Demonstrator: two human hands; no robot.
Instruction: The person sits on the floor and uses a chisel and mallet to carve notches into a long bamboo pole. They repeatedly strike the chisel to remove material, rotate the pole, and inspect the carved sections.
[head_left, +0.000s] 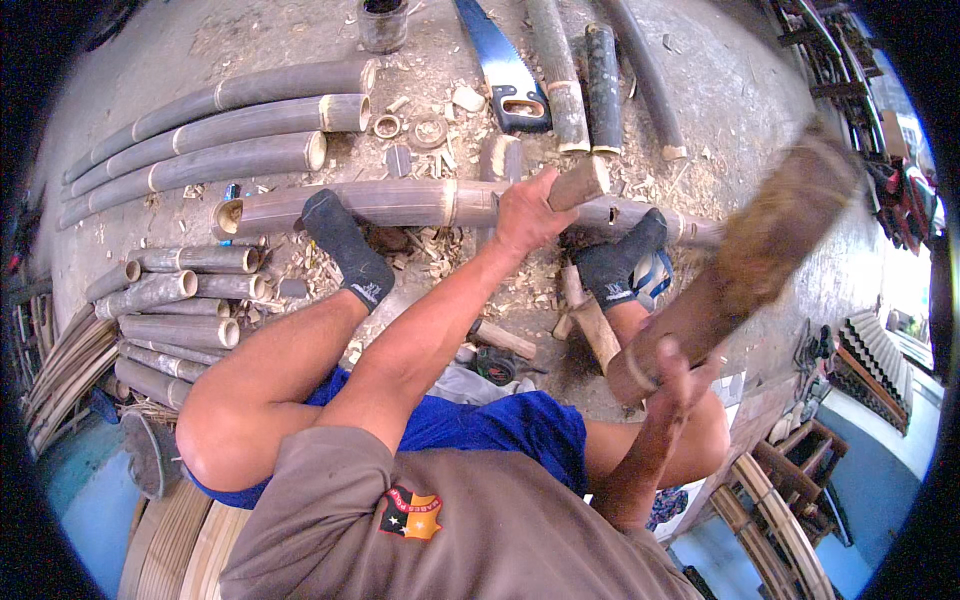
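Observation:
A long brown bamboo pole (390,205) lies across the floor in front of me, under my socked feet. My left hand (527,218) is closed round an upright wooden-handled tool (580,184) above the pole; its lower end is hidden behind my hand and the pole. A small dark hole shows in the pole just right of that hand. Out to the right, my right hand (680,380) grips the near end of a thick, club-like wooden mallet (745,260). Raised and tilted, the mallet is smeared by motion, with a rough, worn middle.
Three bamboo poles (240,130) lie at the far left, above a stack of short bamboo lengths (180,330). A handsaw (505,70) rests at the back beside more poles (560,80). Wood chips and a tape measure (495,365) lie around my feet. A bucket (382,25) stands behind.

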